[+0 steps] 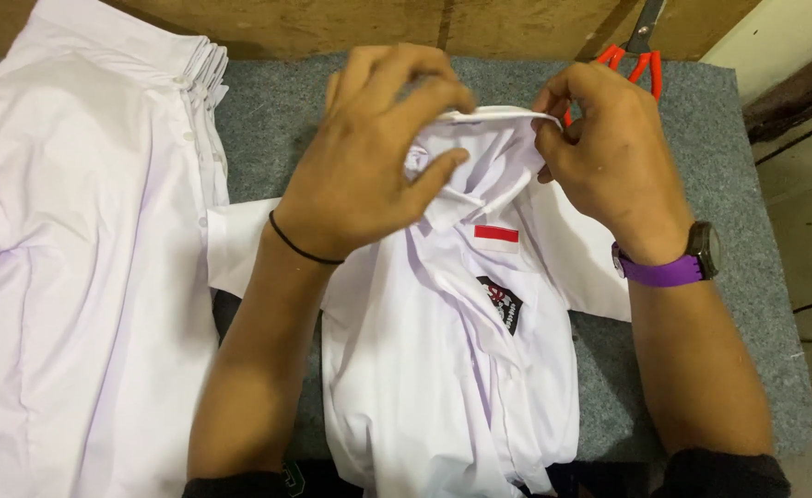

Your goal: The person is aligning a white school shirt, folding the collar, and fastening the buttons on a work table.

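Both hands pinch collar of white shirt (443, 369): left hand (369, 157) & right hand (609, 157). Shirt lies on grey worktop (738, 184), stacked shirts (83, 231) beside.

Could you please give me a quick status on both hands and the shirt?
Left hand and right hand both pinching the collar of the white shirt. Shirt lying on grey pad. Shirt stack left, orange-handled scissors behind.

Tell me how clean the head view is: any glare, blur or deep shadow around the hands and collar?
Head view: even, soft light; both hands sharp. The white shirt is nearly washed out, folds faint, collar edge readable. Darkness only at the bottom edge; scissors cropped at top.
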